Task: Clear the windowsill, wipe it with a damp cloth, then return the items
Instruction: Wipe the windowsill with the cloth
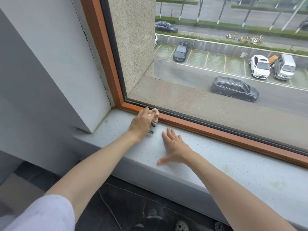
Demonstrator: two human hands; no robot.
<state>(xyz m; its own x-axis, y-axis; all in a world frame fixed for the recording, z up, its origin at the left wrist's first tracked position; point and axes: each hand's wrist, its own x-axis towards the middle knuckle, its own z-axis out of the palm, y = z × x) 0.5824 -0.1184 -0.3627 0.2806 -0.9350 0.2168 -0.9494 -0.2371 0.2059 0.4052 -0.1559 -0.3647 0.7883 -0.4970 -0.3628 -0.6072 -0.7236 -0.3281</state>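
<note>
Sleeve: pale sleeve [41,214] at the lower left corner, on the left arm, which reaches up to the sill.
Left hand: left hand [141,124] is curled around the cloth, grasping it and holding it against the bottom rail of the window frame [216,130], near the left corner.
Cloth: cloth [155,113] is small, bunched and peach-coloured. It pokes out past the fingers, and a darker patterned edge hangs below the hand down to the sill.
Right hand: right hand [175,147] lies flat on the sill just beside the left hand, palm down, fingers straight and spread, thumb out towards the front edge, holding nothing.
Windowsill: windowsill [241,165] is pale grey speckled stone with faint yellowish marks towards the right.
Outside: parked cars [235,89] and a road show through the glass.
</note>
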